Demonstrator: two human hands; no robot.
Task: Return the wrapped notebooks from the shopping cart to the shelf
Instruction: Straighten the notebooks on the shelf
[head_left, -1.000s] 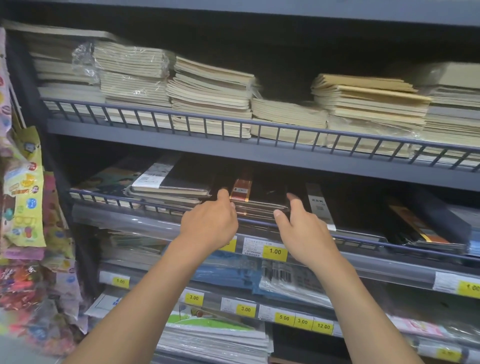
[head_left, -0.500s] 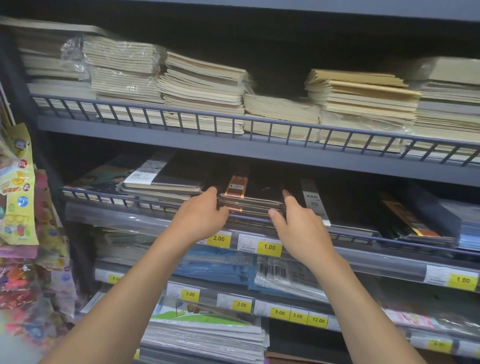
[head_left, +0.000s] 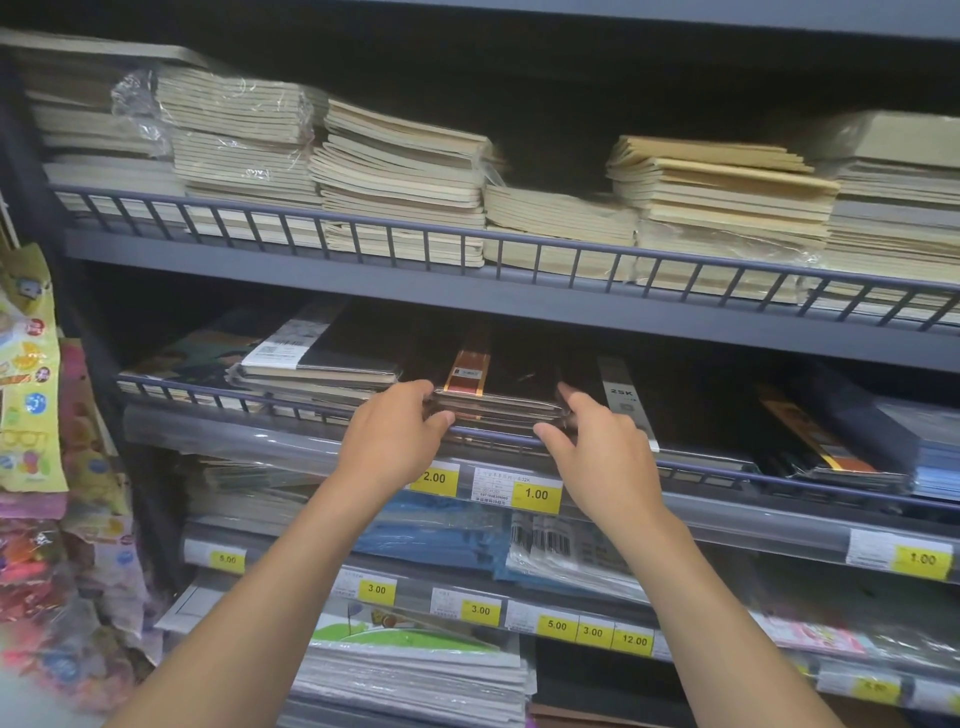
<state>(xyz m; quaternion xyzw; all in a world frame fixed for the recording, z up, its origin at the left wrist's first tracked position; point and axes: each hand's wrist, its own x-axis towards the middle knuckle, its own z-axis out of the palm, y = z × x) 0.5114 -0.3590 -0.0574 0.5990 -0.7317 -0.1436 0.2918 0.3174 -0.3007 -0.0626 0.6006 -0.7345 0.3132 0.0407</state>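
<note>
**Two hands hold the dark notebooks on the middle shelf**

The wrapped notebooks (head_left: 498, 402) are a small dark stack in shiny plastic, with an orange and gold strip on top. They lie flat in the middle of the frame, on the middle shelf (head_left: 779, 525), right behind its wire rail (head_left: 701, 466).

The left hand (head_left: 395, 436) comes up from the lower left. Its fingers are bent round the left end of the stack, and its thumb is at the front edge. The right hand (head_left: 597, 452) comes up from the lower right. Its fingers and thumb are bent round the right front corner of the stack. Both hands have hold of it.

More dark books lie on both sides of the stack. Yellow price tags (head_left: 536, 493) sit just below the hands. Piles of cream notebooks (head_left: 400, 176) fill the top shelf across the upper part of the frame. Bright packets (head_left: 31, 374) hang at the left edge
</note>
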